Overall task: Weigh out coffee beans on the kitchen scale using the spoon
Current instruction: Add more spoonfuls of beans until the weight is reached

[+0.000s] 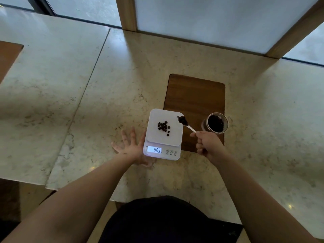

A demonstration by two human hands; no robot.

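A white kitchen scale (173, 137) stands on the marble counter, its lit display reading 009. A small pile of dark coffee beans (163, 127) lies on its platform. My right hand (206, 143) grips the handle of a small white spoon (190, 128), whose bowl is heaped with beans and hovers over the platform's right edge. To the right, a clear glass jar (217, 122) holds more beans. My left hand (130, 147) rests flat with fingers spread on the counter, touching the scale's left side.
A dark wooden board (194, 95) lies under the jar and behind the scale. A wooden-framed white panel (201, 21) rises at the back. The counter (87, 102) stretches left, with a seam and a step down at the near left.
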